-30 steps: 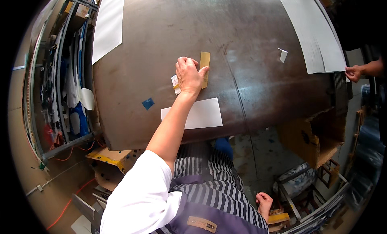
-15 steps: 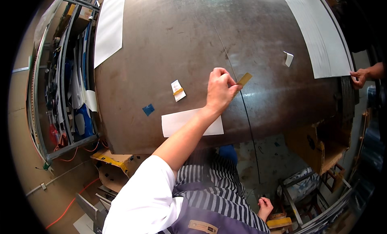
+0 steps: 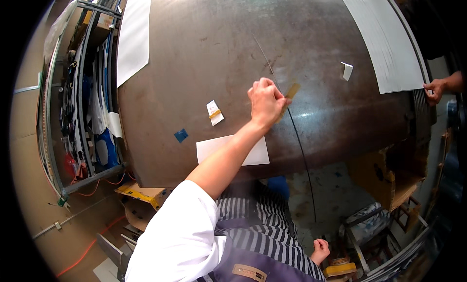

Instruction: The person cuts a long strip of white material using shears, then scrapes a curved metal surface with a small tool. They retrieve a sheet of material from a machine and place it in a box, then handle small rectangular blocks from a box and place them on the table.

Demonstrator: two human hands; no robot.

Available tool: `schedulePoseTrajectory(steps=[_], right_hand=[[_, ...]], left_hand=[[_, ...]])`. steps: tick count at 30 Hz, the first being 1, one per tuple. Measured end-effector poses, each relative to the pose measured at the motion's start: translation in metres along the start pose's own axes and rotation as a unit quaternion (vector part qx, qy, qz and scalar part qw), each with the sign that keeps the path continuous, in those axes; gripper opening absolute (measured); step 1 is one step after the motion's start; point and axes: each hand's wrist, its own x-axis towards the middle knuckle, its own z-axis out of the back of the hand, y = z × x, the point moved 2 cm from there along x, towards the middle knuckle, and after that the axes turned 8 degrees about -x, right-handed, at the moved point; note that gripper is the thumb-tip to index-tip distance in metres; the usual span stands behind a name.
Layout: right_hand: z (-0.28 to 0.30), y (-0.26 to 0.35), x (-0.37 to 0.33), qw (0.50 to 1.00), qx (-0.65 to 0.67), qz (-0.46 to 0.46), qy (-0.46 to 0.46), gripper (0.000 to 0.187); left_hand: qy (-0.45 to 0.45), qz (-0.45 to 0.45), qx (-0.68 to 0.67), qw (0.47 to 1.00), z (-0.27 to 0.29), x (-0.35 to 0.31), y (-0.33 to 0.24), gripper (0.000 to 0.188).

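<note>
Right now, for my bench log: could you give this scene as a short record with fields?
Left hand: holds a tan strip
Right hand: low, beside the striped clothing
Surface: dark brown table
Near edge: white sheet, partly hidden by the forearm
Table left: banded white piece, blue scrap
Table right: white sheets, co-worker's hand at the corner

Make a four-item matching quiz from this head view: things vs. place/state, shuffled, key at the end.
Things
1. Yellow-brown flat strip
2. Small square blue scrap
3. Small white rectangular sheet
4. Narrow bent white piece

Place/state
A. Partly hidden behind the left forearm
B. On the dark brown table, nearest of the four to the stack of white sheets
C. Held in the left hand
D. Lying on the table, farthest left of the four

Pairs: 1-C, 2-D, 3-A, 4-B
</note>
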Motion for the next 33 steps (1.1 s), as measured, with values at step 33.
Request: schedulePoseTrajectory(steps=[33], right_hand=[[-0.002,0.061,0.004,0.968,0.055,0.242,-0.032,0.008]], left_hand=[[0.044,-0.084,0.15,0.984,0.112,-0.051,-0.036,0.046]])
